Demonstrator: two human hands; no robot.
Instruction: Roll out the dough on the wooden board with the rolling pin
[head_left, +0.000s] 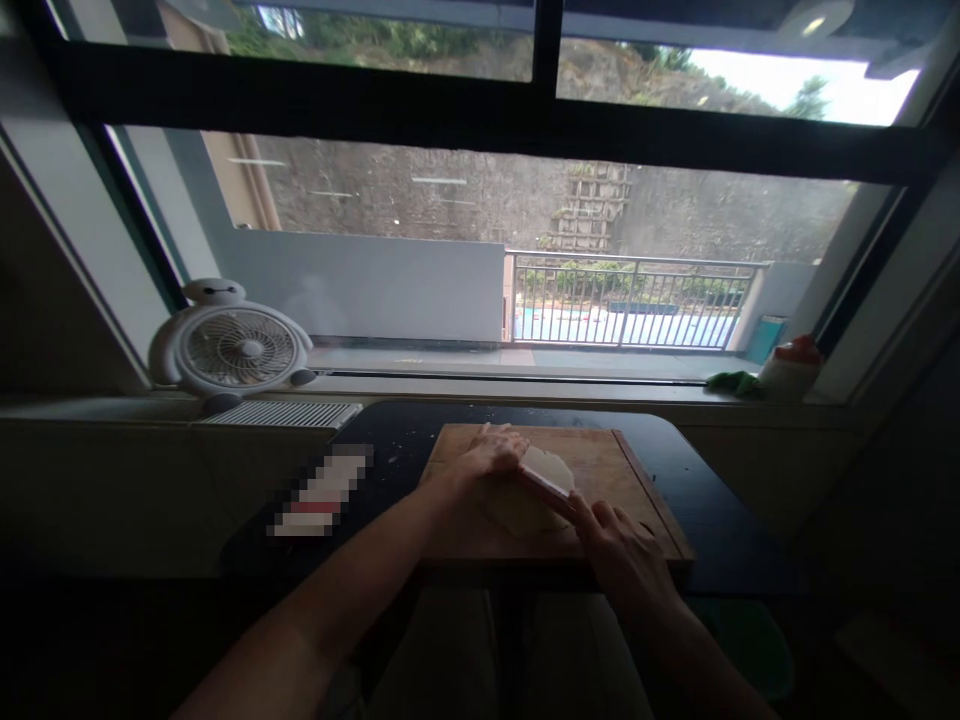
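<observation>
Nearest, the person's lap (450, 650) lies just under the worktop (720, 520), so both forearms can reach in over its near edge. The right hand (621, 540) grips the near right end of what looks like a rolling pin (546, 490), fingers wrapped round it, probably to steer and press. The pin lies slantwise across a pale, flat sheet of dough (551, 467), which shows on both its near and far sides; that crossing likely lets it bear on the middle. The left hand (495, 452) sits at the far left end with its back upward, seemingly to balance the pressure, though I cannot tell whether its fingers close on the pin. Dough and pin are towards the middle of a wooden board (600, 448), presumably there to keep the dough off the dark worktop. A blurred-out item (319, 490) lies left of the board, out of the arms' way. Farther off, a white fan (238, 348) stands at the left by the window, facing the room, perhaps for air; a pale bottle (791, 372) and something green (733, 383) rest on the sill's right. Beyond the glass runs a metal railing (637, 300).
</observation>
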